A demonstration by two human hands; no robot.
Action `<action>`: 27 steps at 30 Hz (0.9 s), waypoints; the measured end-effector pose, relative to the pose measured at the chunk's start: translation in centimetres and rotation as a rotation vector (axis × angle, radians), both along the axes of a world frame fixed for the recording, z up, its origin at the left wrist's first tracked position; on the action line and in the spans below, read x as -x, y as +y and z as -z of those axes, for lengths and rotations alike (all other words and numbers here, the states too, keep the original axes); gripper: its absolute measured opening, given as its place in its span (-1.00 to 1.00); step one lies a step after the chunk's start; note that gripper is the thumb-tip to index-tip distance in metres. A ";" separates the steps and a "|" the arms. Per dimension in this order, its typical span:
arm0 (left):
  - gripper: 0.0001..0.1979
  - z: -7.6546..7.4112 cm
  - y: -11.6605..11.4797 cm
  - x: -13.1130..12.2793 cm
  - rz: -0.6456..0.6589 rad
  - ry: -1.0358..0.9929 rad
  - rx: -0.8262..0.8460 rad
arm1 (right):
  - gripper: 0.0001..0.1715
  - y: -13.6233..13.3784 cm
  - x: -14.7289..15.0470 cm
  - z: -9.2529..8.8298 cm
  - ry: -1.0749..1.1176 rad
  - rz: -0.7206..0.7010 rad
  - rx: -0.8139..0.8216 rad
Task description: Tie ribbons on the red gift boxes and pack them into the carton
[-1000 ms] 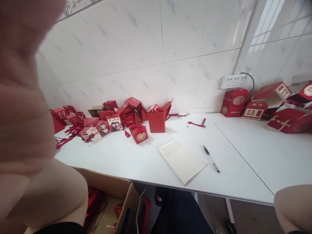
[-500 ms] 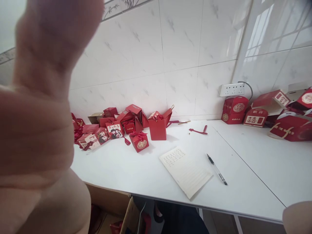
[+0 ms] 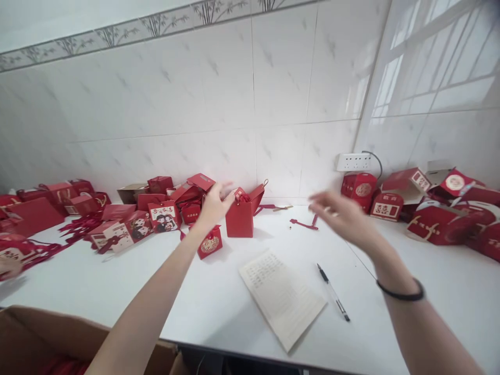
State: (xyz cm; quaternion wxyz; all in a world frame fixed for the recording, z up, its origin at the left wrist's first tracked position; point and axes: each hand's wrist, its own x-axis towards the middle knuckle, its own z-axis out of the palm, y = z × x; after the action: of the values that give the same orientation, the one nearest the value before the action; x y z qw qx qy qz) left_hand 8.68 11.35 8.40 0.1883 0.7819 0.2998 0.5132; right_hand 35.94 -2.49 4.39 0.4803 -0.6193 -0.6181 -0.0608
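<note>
My left hand reaches over the table with thumb and fingers apart, holding nothing. It is at the left side of an upright red gift box with its lid up; whether it touches the box I cannot tell. A small red box with a gold emblem sits below that hand, partly hidden by the forearm. My right hand, slightly blurred, is raised with its fingers stretched out and no object in it. A dark red ribbon lies left of and below its fingertips.
A written-on paper pad and a pen lie in front. Red boxes are piled at right beside a power strip. More boxes fill the left. A cardboard carton stands below the table's edge.
A hand that was close to the camera at left is gone from there. Both my hands now reach forward over the table. The view has shifted, showing more boxes at left.
</note>
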 end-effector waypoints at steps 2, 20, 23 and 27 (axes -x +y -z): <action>-0.54 3.5 3.3 -1.9 -0.192 0.168 0.097 | -0.81 1.0 -0.4 1.9 -0.156 0.082 0.437; -0.82 12.3 2.8 -8.5 -0.140 -0.324 0.246 | -0.68 2.3 -1.4 10.6 -0.160 0.071 0.856; -0.80 13.1 1.3 -8.2 -0.072 -0.310 0.298 | -0.75 2.0 -1.4 10.2 -0.142 0.154 0.761; -0.77 13.5 0.7 -7.8 -0.006 -0.341 0.377 | -0.51 0.5 -0.6 9.4 -0.046 0.240 0.995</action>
State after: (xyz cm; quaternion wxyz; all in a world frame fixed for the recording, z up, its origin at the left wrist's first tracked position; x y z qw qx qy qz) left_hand 16.50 12.04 -5.11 0.3772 0.6340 0.3564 0.5733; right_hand 36.57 -2.04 -4.97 0.1031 -0.8381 -0.5071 0.1726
